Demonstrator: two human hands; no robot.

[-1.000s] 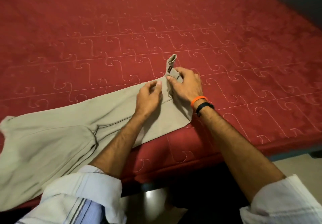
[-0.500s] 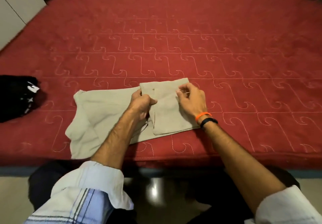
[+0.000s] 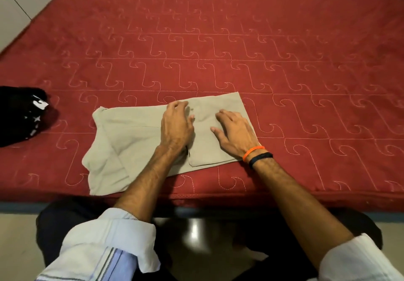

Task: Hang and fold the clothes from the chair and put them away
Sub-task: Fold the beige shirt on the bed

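Two hands are laid flat on the beige trousers, which lie half-folded on the red bed near its front edge, at centre frame. The left hand presses over the edge of the folded-back panel, fingers spread and released; the right hand is also flat, grasping nothing, on the panel's right part.

Risks, as judged:
- The left portion is seen rumpled and uneven; if folded over as it lies, creases may be set in.
- The nearest corner lies close to the bed edge; a sideways drag could pull it off.
- The panel may spring open once pressure is lifted.

Materials: the trousers appear to be a matte woven cloth, limp, with stitched seams. The bed cover is quilted in looping stitch lines. A black garment with white marks is bundled at left frame.
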